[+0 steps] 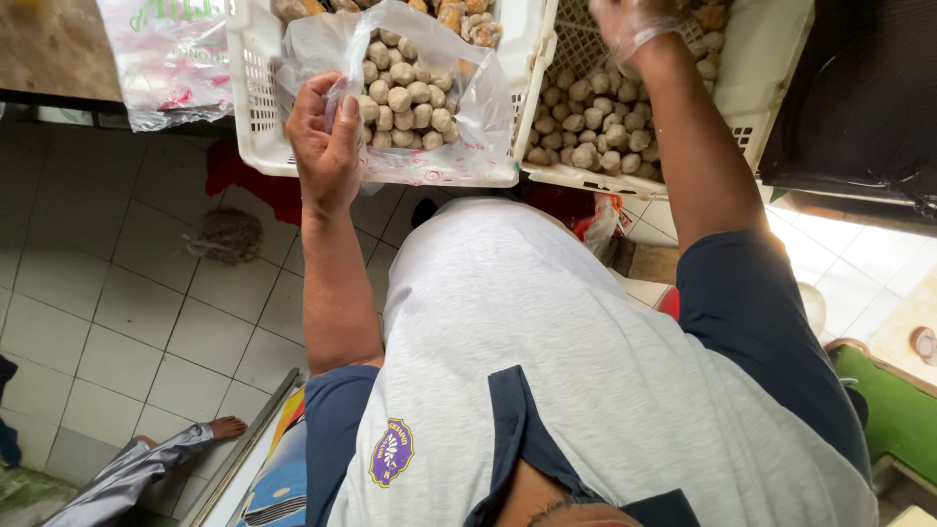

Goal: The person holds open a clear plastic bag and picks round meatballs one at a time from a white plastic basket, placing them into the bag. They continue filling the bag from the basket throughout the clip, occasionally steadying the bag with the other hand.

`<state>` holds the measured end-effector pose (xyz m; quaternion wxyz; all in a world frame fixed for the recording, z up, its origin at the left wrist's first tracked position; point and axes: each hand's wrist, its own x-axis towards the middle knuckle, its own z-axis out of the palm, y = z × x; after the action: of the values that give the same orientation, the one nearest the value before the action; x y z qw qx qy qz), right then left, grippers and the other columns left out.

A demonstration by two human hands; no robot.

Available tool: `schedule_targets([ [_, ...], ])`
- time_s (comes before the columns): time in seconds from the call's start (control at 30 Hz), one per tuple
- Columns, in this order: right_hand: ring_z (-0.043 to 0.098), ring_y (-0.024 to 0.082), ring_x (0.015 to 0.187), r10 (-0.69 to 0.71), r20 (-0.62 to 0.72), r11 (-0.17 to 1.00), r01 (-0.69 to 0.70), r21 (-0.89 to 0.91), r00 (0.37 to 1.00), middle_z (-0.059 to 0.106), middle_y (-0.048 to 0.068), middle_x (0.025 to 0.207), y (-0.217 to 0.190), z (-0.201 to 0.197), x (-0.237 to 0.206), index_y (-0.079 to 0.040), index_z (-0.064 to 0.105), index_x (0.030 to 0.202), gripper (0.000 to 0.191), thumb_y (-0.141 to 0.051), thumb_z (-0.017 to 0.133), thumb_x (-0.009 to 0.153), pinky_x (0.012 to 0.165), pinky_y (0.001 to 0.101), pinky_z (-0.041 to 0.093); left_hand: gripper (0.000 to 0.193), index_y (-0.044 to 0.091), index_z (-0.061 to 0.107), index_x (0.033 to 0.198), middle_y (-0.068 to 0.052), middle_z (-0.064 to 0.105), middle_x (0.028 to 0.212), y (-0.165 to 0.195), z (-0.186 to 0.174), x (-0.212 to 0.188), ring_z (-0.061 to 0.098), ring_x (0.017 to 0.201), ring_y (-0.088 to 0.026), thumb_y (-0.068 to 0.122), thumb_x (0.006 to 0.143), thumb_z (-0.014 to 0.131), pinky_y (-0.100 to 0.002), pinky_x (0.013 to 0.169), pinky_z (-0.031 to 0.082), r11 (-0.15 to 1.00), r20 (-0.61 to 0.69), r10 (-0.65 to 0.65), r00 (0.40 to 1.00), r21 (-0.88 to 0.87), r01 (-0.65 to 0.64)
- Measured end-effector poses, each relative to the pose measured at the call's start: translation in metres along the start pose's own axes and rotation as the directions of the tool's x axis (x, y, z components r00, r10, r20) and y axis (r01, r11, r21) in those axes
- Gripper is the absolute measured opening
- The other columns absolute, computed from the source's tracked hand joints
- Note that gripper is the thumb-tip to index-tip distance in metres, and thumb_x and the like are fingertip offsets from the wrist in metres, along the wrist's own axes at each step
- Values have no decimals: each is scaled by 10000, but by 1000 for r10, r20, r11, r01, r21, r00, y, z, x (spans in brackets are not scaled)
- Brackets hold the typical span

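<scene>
The left hand (pixel 327 146) is closed on the gathered edge of a clear bag (pixel 420 98), thumb pressed over the plastic. The bag is packed with pale round balls (pixel 405 98) and lies across the front rim of a white crate (pixel 256 98); small red print runs along the bag's lower edge.

The right hand (pixel 630 21), in a thin clear glove, reaches into a second crate (pixel 761 88) just right of the first, touching it at the rim. Its fingers are cut off by the top of the frame, so whether it is open or grasping cannot be told. More balls (pixel 595 132) lie loose in this crate's near corner.

Left of the first crate, another bag (pixel 171 59) with pink and green print hangs over the edge of a wooden top (pixel 54 44). Below the first crate, on the tiled floor (pixel 107 303), lie a red cloth (pixel 244 181) and a mop head (pixel 229 234). Farther down, another person's bare foot (pixel 226 426) shows.
</scene>
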<state>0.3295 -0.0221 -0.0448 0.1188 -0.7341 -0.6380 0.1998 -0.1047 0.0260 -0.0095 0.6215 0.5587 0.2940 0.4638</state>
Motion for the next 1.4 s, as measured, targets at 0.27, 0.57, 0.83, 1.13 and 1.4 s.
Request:
schedule_targets([
  [0.27, 721, 356, 1055, 181, 461, 775, 163, -610, 869, 721, 191, 1246, -46, 62, -3, -32, 728, 1221, 277, -108, 686, 958, 843, 478, 613, 220, -15, 587, 1288, 32, 603, 912, 1, 0, 7, 471, 744, -18, 109, 1108, 609, -205, 643, 373, 1000, 29, 1, 1000, -1, -1],
  [0.57, 660, 149, 888, -137, 374, 825, -103, 555, 917, 682, 81, 1051, -75, -22, -46, -64, 667, 1199, 297, -197, 739, 944, 780, 318, 603, 199, -8, 596, 1271, 34, 592, 903, 5, -2, 9, 438, 731, -14, 116, 1115, 605, -210, 624, 357, 995, 25, 21, 999, 101, -23],
  [0.83, 666, 208, 980, -735, -418, 246, 784, 570, 534, 567, 231, 1309, -143, 12, -2, -24, 541, 1234, 197, -6, 633, 1060, 747, 276, 631, 199, 2, 593, 1277, 38, 582, 886, 1, -1, 7, 456, 719, -19, 114, 1112, 606, -190, 591, 351, 1000, 75, -20, 997, -2, 20],
  [1.13, 702, 288, 831, 100, 192, 937, -28, -347, 976, 729, 153, 958, -7, 9, -30, -38, 737, 1079, 231, -162, 735, 885, 703, 436, 604, 250, -9, 586, 1306, 14, 613, 981, 3, 1, 1, 511, 841, -35, 135, 1110, 643, -206, 742, 417, 999, 43, -34, 999, -40, 36],
  [1.4, 694, 348, 844, 296, 359, 902, -135, -410, 885, 710, 204, 1012, -34, 16, -33, -30, 715, 1119, 308, -248, 753, 905, 753, 460, 552, 223, -16, 580, 1296, 48, 560, 873, 2, -2, 4, 449, 736, -17, 104, 1111, 614, -203, 644, 346, 996, 72, -63, 995, -54, 67],
])
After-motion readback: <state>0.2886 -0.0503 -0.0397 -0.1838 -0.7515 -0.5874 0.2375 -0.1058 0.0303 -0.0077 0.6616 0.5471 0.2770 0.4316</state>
